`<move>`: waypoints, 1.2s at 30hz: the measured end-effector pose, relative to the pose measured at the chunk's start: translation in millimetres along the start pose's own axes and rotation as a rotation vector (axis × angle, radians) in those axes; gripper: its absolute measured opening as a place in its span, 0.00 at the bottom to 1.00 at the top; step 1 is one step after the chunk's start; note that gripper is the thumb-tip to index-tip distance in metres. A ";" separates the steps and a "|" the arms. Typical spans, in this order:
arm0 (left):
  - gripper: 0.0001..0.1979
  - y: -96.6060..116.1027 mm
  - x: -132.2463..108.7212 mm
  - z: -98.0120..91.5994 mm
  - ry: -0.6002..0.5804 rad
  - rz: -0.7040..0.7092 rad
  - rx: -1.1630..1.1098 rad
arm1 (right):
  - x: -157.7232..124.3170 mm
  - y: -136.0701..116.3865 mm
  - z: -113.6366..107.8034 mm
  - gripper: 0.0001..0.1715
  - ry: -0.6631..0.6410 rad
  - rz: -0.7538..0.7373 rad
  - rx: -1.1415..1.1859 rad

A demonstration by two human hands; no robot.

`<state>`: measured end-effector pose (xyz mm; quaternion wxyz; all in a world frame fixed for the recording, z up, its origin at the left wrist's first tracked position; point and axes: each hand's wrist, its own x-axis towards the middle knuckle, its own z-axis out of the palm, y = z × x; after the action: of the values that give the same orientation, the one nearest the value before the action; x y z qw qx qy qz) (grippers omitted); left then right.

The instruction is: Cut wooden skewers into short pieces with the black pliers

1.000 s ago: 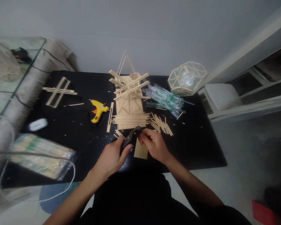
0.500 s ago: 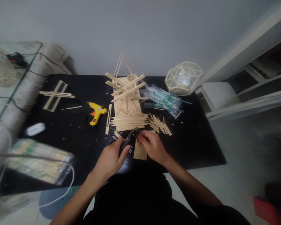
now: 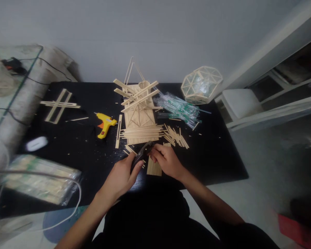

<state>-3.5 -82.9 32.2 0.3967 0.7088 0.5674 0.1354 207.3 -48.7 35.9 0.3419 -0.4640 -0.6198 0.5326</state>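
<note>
My left hand (image 3: 121, 174) is wrapped round a dark hand tool (image 3: 143, 152), which looks like pliers or cutters. At the tool's upper end, my right hand (image 3: 167, 159) has its fingers pinched together; what they hold is too small to make out. Short stick pieces (image 3: 143, 164) show beside my left thumb. Partly beneath my right hand lies a flat panel of joined sticks (image 3: 154, 168). Beyond the hands, long thin sticks (image 3: 142, 132) lie across the base of a wooden stick model (image 3: 138, 116). Short cut sticks (image 3: 176, 137) are scattered to its right.
A yellow glue gun (image 3: 105, 125) and a crossed stick frame (image 3: 58, 105) lie on the black table (image 3: 207, 155) at left. Plastic wrappers (image 3: 180, 109) and a faceted stick ball (image 3: 202, 85) are at back right. Packed sticks (image 3: 41, 178) and a white cable (image 3: 79, 197) are front left.
The whole view has shifted slightly, with the table items a little further left. Both hands keep nearly the same pose round the tool.
</note>
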 end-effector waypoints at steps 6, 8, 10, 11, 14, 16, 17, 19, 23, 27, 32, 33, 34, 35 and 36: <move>0.23 6.0 -0.8 0.1 -0.030 -0.051 -0.017 | -1.4 6.5 4.1 0.19 0.030 0.032 0.015; 0.24 7.9 -0.5 0.0 -0.041 -0.070 -0.021 | -1.5 8.5 4.4 0.20 0.035 0.047 0.016; 0.25 9.1 -0.1 -0.2 -0.050 -0.087 -0.036 | -1.2 9.7 4.3 0.20 0.032 0.063 0.015; 0.25 9.3 0.1 -0.3 -0.055 -0.091 -0.053 | -0.9 10.1 4.0 0.20 0.030 0.069 0.011; 0.25 8.4 0.3 0.4 -0.068 -0.080 -0.147 | 0.4 10.1 2.6 0.21 0.008 0.087 0.003; 0.25 6.3 -0.1 1.9 -0.080 -0.089 -0.255 | 1.0 9.1 1.1 0.21 -0.010 0.100 0.010; 0.26 4.9 -0.4 2.9 -0.089 -0.108 -0.318 | 1.0 8.5 0.3 0.21 -0.017 0.108 0.018; 0.27 2.0 -1.0 4.4 -0.096 -0.161 -0.437 | 0.5 7.3 -1.0 0.20 -0.027 0.127 0.050; 0.28 -2.9 -0.7 4.3 -0.094 -0.234 -0.578 | -1.4 7.6 -1.1 0.19 -0.054 0.189 0.184; 0.31 -3.5 0.6 1.6 -0.228 -0.322 -0.787 | -1.0 9.8 -1.5 0.20 -0.007 0.194 0.242; 0.35 1.5 0.3 -1.7 -0.347 -0.383 -1.007 | 2.3 5.5 -6.3 0.17 0.088 0.152 0.237; 0.36 2.1 -0.1 -1.8 -0.360 -0.392 -1.039 | 2.6 4.1 -6.9 0.16 0.106 0.148 0.233; 0.37 2.2 -0.4 -1.6 -0.374 -0.397 -1.063 | 2.9 2.7 -7.2 0.16 0.120 0.147 0.228; 0.37 2.0 -0.8 -1.2 -0.385 -0.395 -1.079 | 3.1 1.5 -7.2 0.16 0.132 0.150 0.220; 0.37 1.4 -1.2 -0.6 -0.391 -0.386 -1.087 | 3.4 0.6 -7.2 0.17 0.136 0.152 0.211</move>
<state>-3.3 -83.8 34.0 0.8159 0.3010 0.4520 0.1986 212.9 -43.0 36.5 0.3888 -0.5060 -0.4988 0.5865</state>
